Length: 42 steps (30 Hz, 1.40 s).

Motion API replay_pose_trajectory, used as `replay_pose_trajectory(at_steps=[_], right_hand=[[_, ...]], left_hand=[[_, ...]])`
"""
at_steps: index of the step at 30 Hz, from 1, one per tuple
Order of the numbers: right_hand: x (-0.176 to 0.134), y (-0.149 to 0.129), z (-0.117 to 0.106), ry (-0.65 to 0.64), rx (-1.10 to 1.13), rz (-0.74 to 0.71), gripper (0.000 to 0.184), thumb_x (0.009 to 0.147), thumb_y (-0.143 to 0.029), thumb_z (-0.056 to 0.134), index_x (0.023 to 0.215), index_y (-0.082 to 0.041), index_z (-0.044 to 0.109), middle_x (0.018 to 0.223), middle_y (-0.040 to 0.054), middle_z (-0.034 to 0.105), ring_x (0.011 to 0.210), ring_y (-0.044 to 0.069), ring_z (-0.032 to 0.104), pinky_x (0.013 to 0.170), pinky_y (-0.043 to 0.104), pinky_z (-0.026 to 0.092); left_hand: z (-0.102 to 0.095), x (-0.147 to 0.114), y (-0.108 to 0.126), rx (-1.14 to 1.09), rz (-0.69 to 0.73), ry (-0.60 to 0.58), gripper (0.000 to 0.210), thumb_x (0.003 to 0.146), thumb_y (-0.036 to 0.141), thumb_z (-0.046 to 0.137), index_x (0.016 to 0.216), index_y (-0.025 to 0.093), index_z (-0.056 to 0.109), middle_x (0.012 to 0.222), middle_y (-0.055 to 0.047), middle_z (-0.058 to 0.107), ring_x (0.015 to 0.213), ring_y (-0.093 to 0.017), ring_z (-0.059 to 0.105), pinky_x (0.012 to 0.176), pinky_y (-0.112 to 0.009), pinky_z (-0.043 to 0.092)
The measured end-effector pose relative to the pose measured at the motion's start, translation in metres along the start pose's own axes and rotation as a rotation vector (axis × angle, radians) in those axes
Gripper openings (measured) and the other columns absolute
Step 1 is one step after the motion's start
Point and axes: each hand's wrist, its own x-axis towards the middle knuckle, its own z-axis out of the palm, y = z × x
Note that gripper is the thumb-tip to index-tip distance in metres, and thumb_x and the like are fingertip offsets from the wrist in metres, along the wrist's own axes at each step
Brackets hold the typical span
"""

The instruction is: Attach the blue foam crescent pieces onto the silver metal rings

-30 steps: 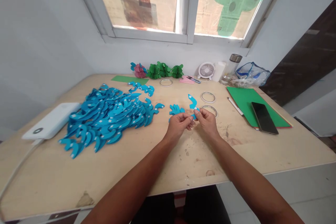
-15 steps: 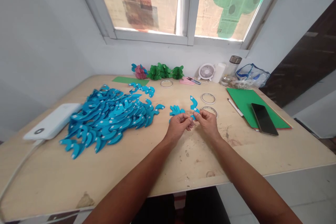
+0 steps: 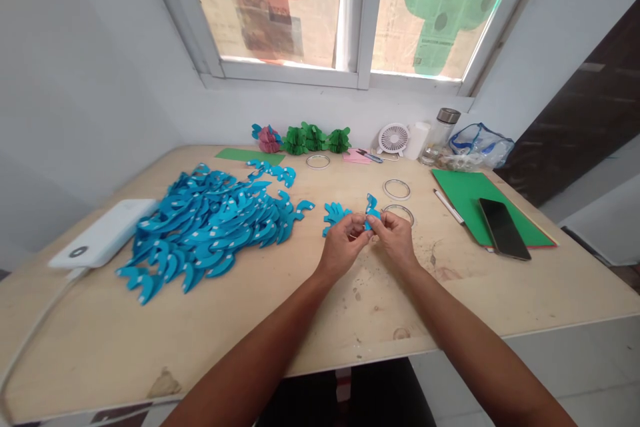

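A small curved blue paper piece (image 3: 371, 205) with white squares on it stands up between my two hands over the middle of the table. My right hand (image 3: 397, 237) pinches its lower part between thumb and fingers. Curled in from the other side, my left hand (image 3: 341, 244) has its fingertips at the piece's left edge; what exactly lies under them is partly hidden. Just beyond my left hand lies a small group of blue paper pieces (image 3: 334, 213). A large heap of similar blue pieces (image 3: 215, 220) spreads over the left of the table.
Tape rolls (image 3: 397, 189) lie beyond my right hand. To the right are a pen (image 3: 449, 207), green sheets (image 3: 465, 197) and a phone (image 3: 504, 228). A white power bank (image 3: 103, 233) with a cable sits left. Paper flowers (image 3: 313, 137), a fan (image 3: 393, 139) and a bottle (image 3: 440, 137) line the wall.
The blue piece between my hands has turned and its upper end sits lower. My left thumb has shifted slightly away from its fingers. The heap looks unchanged.
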Motion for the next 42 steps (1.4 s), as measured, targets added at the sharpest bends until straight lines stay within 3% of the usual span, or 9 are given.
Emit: replay_pose_trajectory(at_steps=[5,11,15,21,26,31,35,42], right_hand=[[0.001,-0.001,-0.002,-0.005,0.041,-0.040,0.037,0.076,-0.047,0.056,0.053,-0.018,0.052,0.050,-0.0029,0.048,0.051,0.010,0.043,0.053,0.024,0.034],[0.001,0.001,0.000,0.035,0.036,-0.070,0.038,0.077,-0.046,0.056,0.051,-0.019,0.048,0.048,-0.0030,0.047,0.049,0.010,0.044,0.050,0.024,0.034],[0.000,0.005,0.001,0.051,0.093,-0.014,0.038,0.075,-0.048,0.058,0.052,-0.019,0.049,0.048,-0.0034,0.048,0.047,0.010,0.043,0.047,0.024,0.033],[0.000,0.004,0.001,-0.097,0.035,-0.055,0.034,0.075,-0.045,0.060,0.054,-0.018,0.055,0.052,-0.0014,0.055,0.052,0.012,0.049,0.053,0.025,0.038],[-0.002,0.006,0.003,-0.190,0.042,-0.063,0.034,0.076,-0.044,0.059,0.054,-0.018,0.054,0.052,-0.0027,0.053,0.052,0.011,0.048,0.054,0.024,0.036],[-0.001,0.011,0.003,-0.203,0.016,-0.026,0.036,0.076,-0.044,0.058,0.053,-0.018,0.052,0.049,-0.0031,0.051,0.049,0.010,0.045,0.051,0.024,0.034],[-0.001,0.007,0.002,-0.219,-0.029,-0.044,0.033,0.078,-0.044,0.055,0.057,-0.018,0.055,0.054,-0.0018,0.054,0.055,0.012,0.048,0.055,0.025,0.037],[-0.002,-0.001,0.000,-0.069,-0.030,0.007,0.027,0.079,-0.042,0.053,0.068,-0.018,0.057,0.063,-0.0002,0.057,0.060,0.014,0.051,0.057,0.026,0.040]], left_hand=[[0.000,0.001,-0.003,-0.094,-0.081,-0.050,0.021,0.065,0.032,0.068,0.076,0.016,0.060,0.059,0.002,0.057,0.052,-0.009,0.052,0.049,-0.021,0.042],[0.001,0.001,-0.002,-0.292,-0.210,-0.101,0.027,0.064,0.036,0.068,0.078,0.015,0.059,0.063,0.000,0.062,0.052,-0.010,0.055,0.050,-0.022,0.044],[0.001,0.002,-0.002,-0.481,-0.342,-0.114,0.028,0.064,0.037,0.067,0.078,0.014,0.059,0.064,-0.003,0.063,0.054,-0.012,0.058,0.051,-0.023,0.045],[-0.004,0.007,-0.004,-0.655,-0.376,0.018,0.037,0.059,0.025,0.071,0.093,0.015,0.060,0.073,-0.003,0.065,0.060,-0.013,0.059,0.055,-0.024,0.046],[-0.012,0.014,-0.005,-0.806,-0.365,-0.012,0.033,0.057,0.022,0.074,0.086,0.012,0.062,0.077,-0.005,0.065,0.065,-0.012,0.059,0.060,-0.023,0.046],[-0.015,0.017,-0.005,-0.759,-0.380,0.132,0.036,0.048,0.021,0.079,0.078,0.012,0.061,0.066,0.000,0.062,0.055,-0.010,0.056,0.054,-0.022,0.044],[-0.015,0.016,-0.004,-0.612,-0.335,0.183,0.032,0.049,0.023,0.078,0.073,0.013,0.061,0.060,0.002,0.058,0.049,-0.008,0.053,0.052,-0.022,0.043],[-0.009,0.010,-0.002,-0.448,-0.316,0.068,0.029,0.053,0.026,0.074,0.077,0.013,0.063,0.066,0.000,0.062,0.058,-0.012,0.056,0.053,-0.022,0.044]])
